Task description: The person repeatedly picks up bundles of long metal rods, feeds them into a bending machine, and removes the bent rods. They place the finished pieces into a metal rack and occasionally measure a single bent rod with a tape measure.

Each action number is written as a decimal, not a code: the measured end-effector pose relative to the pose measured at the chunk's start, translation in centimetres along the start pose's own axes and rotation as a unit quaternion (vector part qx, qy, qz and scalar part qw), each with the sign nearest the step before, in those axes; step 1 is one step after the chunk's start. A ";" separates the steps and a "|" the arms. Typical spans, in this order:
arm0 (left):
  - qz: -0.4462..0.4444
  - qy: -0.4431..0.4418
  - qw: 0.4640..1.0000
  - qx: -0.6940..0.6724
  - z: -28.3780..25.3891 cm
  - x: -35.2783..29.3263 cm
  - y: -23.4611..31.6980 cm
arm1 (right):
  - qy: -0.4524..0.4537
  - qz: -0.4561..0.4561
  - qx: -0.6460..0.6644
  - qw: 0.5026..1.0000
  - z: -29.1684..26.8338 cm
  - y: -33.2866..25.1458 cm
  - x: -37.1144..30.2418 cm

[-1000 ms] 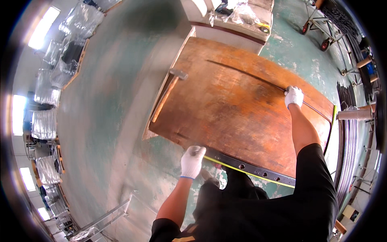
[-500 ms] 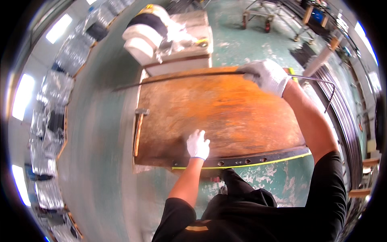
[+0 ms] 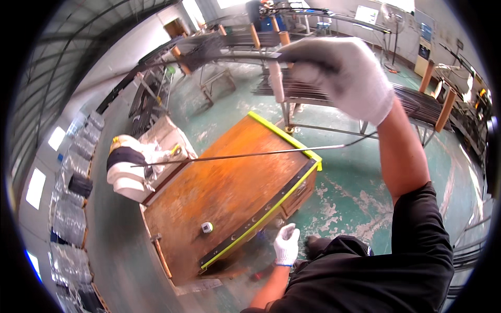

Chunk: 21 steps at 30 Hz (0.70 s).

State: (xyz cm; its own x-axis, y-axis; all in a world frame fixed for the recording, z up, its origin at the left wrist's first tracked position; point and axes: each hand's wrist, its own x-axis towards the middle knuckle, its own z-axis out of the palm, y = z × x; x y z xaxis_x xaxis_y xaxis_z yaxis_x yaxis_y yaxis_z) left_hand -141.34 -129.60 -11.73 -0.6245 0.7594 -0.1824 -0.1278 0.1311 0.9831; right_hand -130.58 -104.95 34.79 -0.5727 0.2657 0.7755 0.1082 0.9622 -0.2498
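Observation:
My right hand (image 3: 339,73), in a white knit glove smudged dark, is raised high and closed around a thin dark metal rod (image 3: 229,57). The rod's far left part is blurred. Lower down, another thin length with a bent right end crosses over the rust-brown worktable (image 3: 224,180); whether it is the same piece I cannot tell. Beside the table's near edge hangs my gloved left hand (image 3: 286,245), fingers loosely curled and slightly apart, nothing visible in it. A small white-and-black tape measure (image 3: 207,227) lies on the tabletop. A hammer (image 3: 163,256) rests along its left edge.
Yellow-green strip (image 3: 282,130) lines two table edges. White stacked pieces with a dark band (image 3: 128,161) stand beyond the table's left end. A rack of dark rods (image 3: 308,91) is ahead, with upright brown posts. Plastic-wrapped bundles (image 3: 68,221) line the left wall.
My view has swung up and to the right. The right hand has risen with the rod. My left hand has left the tabletop, and the tape measure now shows there.

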 end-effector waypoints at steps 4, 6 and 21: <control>-0.014 -0.030 0.999 0.019 2.2 -1.3 -0.5 | 0.133 0.083 -0.059 0.986 -11.9 5.7 -7.3; -0.010 -0.039 0.999 -0.015 4.2 -0.4 1.1 | 0.150 0.133 -0.027 0.979 -17.0 8.0 -11.8; 0.008 -0.353 0.922 -0.159 54.5 -3.6 11.5 | 0.454 0.370 -0.004 0.811 -52.8 19.4 -49.7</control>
State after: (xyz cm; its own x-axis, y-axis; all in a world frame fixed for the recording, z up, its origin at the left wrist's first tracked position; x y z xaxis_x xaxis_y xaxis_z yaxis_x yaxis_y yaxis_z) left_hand -98.54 -96.11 1.09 0.0154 0.9999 -0.0026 -0.4119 0.0088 0.9112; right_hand -57.14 -96.36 22.00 0.4847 0.7016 0.5224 0.1561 0.5183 -0.8409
